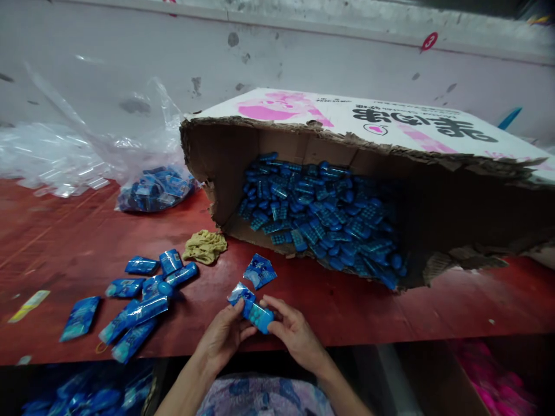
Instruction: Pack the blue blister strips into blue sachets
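Observation:
Between my hands, over the table's front edge, is a small blue case (261, 318) with a clear window showing round turquoise beads or candies. Its left end is at or inside a printed blue plastic sleeve (241, 293); I cannot tell how far in. My left hand (224, 333) pinches the sleeve, thumb on top. My right hand (295, 333) grips the case's right end between thumb and fingers. Just beyond lies another flat blue sleeve (259, 271). To the left, several filled blue packets (137, 312) lie in a loose heap.
A torn cardboard box (295, 138) on its side holds many blue cases (321, 214). Left of it are a crumpled yellow cloth (204, 247), a clear bag of blue sleeves (156, 188) and clear plastic pieces (56, 156). Below the red table (347, 306), blue (87, 393) and pink items (494, 375) show.

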Demonstrator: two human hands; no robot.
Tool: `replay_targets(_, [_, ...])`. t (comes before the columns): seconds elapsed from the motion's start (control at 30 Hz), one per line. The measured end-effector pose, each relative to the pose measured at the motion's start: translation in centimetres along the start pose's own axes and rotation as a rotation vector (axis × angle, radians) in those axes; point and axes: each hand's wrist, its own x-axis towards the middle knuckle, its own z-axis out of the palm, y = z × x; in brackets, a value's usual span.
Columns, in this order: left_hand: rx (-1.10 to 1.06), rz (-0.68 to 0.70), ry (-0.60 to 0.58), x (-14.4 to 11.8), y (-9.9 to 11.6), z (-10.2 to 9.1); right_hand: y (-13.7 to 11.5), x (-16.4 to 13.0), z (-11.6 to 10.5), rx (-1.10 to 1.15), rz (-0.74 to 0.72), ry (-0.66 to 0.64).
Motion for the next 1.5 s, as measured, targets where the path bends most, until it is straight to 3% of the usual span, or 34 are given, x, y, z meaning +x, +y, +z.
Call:
replay_targets(0.1, [0.023, 0.025, -0.068, -0.2, 0.2, 0.3, 1.3, 0.6, -0.5, 0.213, 0.043, 0.054])
replay_targets(0.2, [0.054, 0.049, -0.113, -0.3, 0.2, 0.7, 2.1, 0.9, -0.6, 0.221, 0.035, 0.115])
replay_targets(0.33, [0.049, 0.182, -0.023, -0.3, -0.3, 1.3, 2.0, 0.7, 0.1, 0.260, 0.090, 0.190])
replay_targets(0.43, [0.006, 0.170, -0.001, -0.2, -0.5, 1.5, 1.4, 0.4, 0.7, 0.103, 0.086, 0.320])
replay_targets(0.57, [-0.062, 0.091, 0.024, -0.1, -0.2, 1.2, 0.4, 0.0, 0.7, -0.196, -0.023, 0.325])
replay_targets(0.7, [-0.085, 0.079, 0.091, 0.1, 0.2, 0.8, 0.7, 0.1, 0.2, -0.242, -0.036, 0.468])
replay_targets(0.9, [-0.187, 0.005, 0.101, 0.4, 0.1, 0.4, 2.2, 0.9, -0.8, -0.225, 0.014, 0.557])
replay_targets(1.03, [-0.224, -0.025, 0.105, 0.4, -0.3, 0.3, 1.8, 1.0, -1.0, -0.121, 0.091, 0.558])
replay_targets(1.2, [-0.215, -0.042, 0.111, 0.6, -0.4, 0.5, 0.4, 0.6, -0.5, 0.111, 0.076, 0.539])
replay_targets(1.5, [-0.229, -0.055, 0.121, 0.1, -0.3, 1.7, 1.2, 0.6, 0.4, 0.177, 0.046, 0.526])
